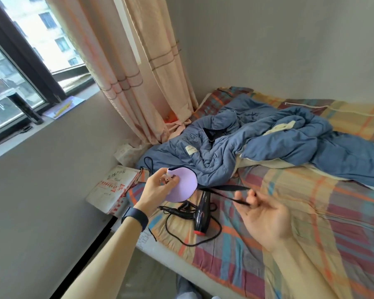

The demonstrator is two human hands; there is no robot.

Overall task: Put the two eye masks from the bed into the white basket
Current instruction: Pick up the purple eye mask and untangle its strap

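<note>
A lilac eye mask (pixel 185 184) with a dark edge is held up above the near corner of the bed (pixel 311 212), pinched at its left side by my left hand (pixel 158 188). Its black strap (pixel 229 192) stretches to the right, where the fingers of my right hand (pixel 263 214) grip its end. Another thin black loop (pixel 148 162) lies at the quilt's left edge; whether it belongs to a second mask I cannot tell. No white basket is in view.
A black hair dryer (pixel 202 214) with a coiled cord lies on the plaid sheet below the mask. A crumpled blue quilt (pixel 257 145) with a phone on it covers the bed's far side. Cardboard boxes (pixel 112 190) stand left of the bed, under the curtain (pixel 127 72).
</note>
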